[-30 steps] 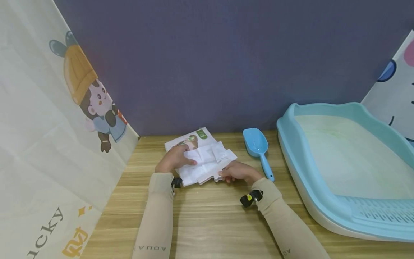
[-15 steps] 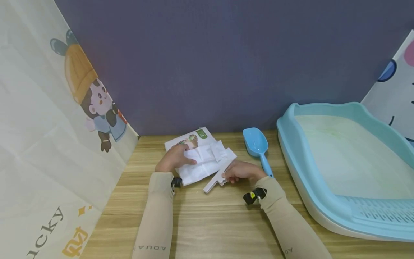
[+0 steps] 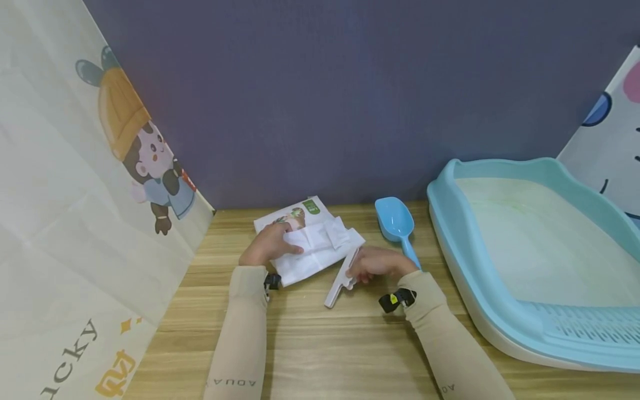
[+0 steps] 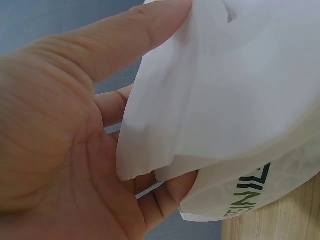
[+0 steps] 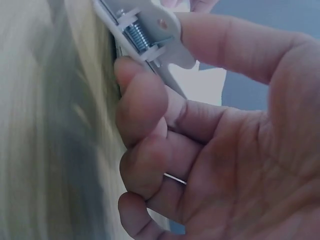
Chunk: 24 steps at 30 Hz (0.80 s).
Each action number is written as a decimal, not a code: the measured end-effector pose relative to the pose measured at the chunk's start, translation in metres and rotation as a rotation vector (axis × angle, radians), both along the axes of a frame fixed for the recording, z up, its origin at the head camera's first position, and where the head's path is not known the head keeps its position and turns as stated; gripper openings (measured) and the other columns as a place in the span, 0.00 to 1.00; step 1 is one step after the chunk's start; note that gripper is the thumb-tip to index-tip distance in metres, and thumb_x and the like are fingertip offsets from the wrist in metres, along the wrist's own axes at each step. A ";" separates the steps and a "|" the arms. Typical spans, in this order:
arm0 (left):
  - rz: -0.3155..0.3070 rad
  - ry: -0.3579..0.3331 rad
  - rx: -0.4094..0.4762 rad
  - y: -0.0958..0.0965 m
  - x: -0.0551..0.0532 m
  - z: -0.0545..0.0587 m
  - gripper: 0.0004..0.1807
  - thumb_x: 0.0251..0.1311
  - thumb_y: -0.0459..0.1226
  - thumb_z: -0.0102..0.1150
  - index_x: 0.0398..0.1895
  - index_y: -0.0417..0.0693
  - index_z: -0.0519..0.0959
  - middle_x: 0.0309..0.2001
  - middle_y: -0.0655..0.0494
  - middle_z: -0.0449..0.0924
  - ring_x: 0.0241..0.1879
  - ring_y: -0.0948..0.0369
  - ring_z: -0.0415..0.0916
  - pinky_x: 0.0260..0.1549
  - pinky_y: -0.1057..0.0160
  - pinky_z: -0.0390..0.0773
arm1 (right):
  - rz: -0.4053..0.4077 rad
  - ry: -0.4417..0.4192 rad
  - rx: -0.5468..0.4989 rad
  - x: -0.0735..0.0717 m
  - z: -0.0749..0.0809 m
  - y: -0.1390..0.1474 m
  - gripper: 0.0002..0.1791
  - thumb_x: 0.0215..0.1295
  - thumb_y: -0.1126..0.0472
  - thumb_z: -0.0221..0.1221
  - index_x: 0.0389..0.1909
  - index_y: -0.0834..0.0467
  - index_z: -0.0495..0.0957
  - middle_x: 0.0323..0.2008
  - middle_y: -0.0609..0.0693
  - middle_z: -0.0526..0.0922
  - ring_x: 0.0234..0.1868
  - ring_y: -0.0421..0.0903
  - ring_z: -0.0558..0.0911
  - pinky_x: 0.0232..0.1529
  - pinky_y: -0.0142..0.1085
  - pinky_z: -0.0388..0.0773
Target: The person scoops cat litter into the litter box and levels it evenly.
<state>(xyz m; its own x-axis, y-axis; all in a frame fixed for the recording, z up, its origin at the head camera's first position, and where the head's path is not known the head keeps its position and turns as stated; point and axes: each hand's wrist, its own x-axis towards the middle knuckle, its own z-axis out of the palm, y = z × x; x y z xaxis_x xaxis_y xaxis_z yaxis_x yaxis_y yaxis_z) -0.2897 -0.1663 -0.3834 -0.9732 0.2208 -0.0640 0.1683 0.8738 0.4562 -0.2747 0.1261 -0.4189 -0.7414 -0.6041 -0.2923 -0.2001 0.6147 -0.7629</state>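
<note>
A white printed bag (image 3: pixel 305 266) lies on the table with its top folded over. My left hand (image 3: pixel 270 244) holds its folded part: in the left wrist view the thumb lies on the white flap (image 4: pixel 170 100) and the fingers go behind it. My right hand (image 3: pixel 377 263) pinches a long white spring clip (image 3: pixel 340 282) just right of the bag's lower edge. In the right wrist view the clip's metal spring (image 5: pixel 137 32) shows near the thumb and curled fingers. The clip's far end is hidden there.
A blue scoop (image 3: pixel 395 219) lies behind the right hand, handle toward the person. A large blue and white litter tray (image 3: pixel 455 250) stands at the right. A dark wall panel (image 3: pixel 320 100) closes the back, and a printed curtain (image 3: pixel 55 194) hangs at the left.
My right hand has drawn the clip off the bag, moving slightly right and turning it from lying across the bag to a steeper slant. The left hand and bag have stayed in place.
</note>
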 end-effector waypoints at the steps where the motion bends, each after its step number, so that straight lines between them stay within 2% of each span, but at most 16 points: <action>1: -0.001 -0.001 -0.002 0.000 0.000 0.000 0.27 0.55 0.46 0.76 0.52 0.41 0.79 0.52 0.47 0.83 0.52 0.51 0.77 0.56 0.51 0.76 | -0.015 0.008 0.003 0.000 0.001 0.001 0.16 0.61 0.54 0.63 0.23 0.63 0.84 0.15 0.44 0.77 0.20 0.40 0.74 0.28 0.32 0.70; 5: -0.002 -0.007 -0.003 0.000 -0.001 0.000 0.27 0.55 0.46 0.76 0.53 0.41 0.79 0.53 0.47 0.83 0.53 0.50 0.77 0.57 0.50 0.76 | -0.097 0.027 -0.004 -0.001 0.006 0.006 0.15 0.60 0.54 0.63 0.21 0.60 0.82 0.16 0.44 0.75 0.21 0.40 0.73 0.29 0.33 0.70; 11: -0.009 -0.003 0.002 0.000 -0.003 0.000 0.27 0.55 0.46 0.76 0.52 0.41 0.79 0.52 0.47 0.83 0.51 0.51 0.77 0.56 0.51 0.76 | -0.243 0.051 -0.011 -0.004 0.013 0.012 0.15 0.58 0.54 0.57 0.14 0.54 0.71 0.12 0.43 0.67 0.19 0.40 0.66 0.26 0.32 0.63; 14: -0.004 -0.007 0.007 -0.001 -0.003 0.000 0.27 0.55 0.46 0.76 0.52 0.41 0.79 0.52 0.47 0.83 0.51 0.51 0.77 0.56 0.51 0.76 | -0.323 0.090 0.002 -0.005 0.015 0.016 0.14 0.59 0.54 0.55 0.17 0.56 0.74 0.14 0.45 0.70 0.20 0.42 0.68 0.25 0.33 0.64; 18: -0.005 -0.012 0.008 -0.001 -0.003 -0.001 0.27 0.55 0.46 0.76 0.53 0.41 0.79 0.53 0.47 0.83 0.53 0.51 0.77 0.57 0.51 0.76 | -0.440 0.146 0.011 -0.006 0.017 0.020 0.17 0.66 0.53 0.49 0.29 0.60 0.80 0.19 0.50 0.79 0.23 0.45 0.76 0.28 0.35 0.71; 21: -0.008 -0.014 0.009 -0.001 -0.003 -0.001 0.27 0.55 0.46 0.76 0.54 0.42 0.79 0.54 0.47 0.83 0.53 0.50 0.77 0.57 0.50 0.76 | -0.520 0.192 -0.003 -0.006 0.018 0.023 0.18 0.71 0.53 0.47 0.34 0.62 0.80 0.24 0.55 0.84 0.23 0.46 0.78 0.28 0.36 0.72; 24: -0.009 -0.017 0.009 -0.001 -0.004 -0.001 0.28 0.55 0.46 0.76 0.54 0.42 0.79 0.54 0.47 0.83 0.54 0.50 0.77 0.57 0.50 0.76 | -0.585 0.247 0.023 -0.006 0.018 0.026 0.18 0.72 0.51 0.47 0.33 0.60 0.77 0.24 0.55 0.84 0.22 0.46 0.76 0.25 0.36 0.70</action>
<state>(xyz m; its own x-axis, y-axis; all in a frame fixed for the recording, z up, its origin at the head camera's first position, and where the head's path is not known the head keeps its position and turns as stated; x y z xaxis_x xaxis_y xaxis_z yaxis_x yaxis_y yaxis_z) -0.2938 -0.1671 -0.3846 -0.9701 0.2298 -0.0786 0.1679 0.8683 0.4667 -0.2811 0.1525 -0.4005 -0.9941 -0.0748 -0.0784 0.0050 0.6913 -0.7226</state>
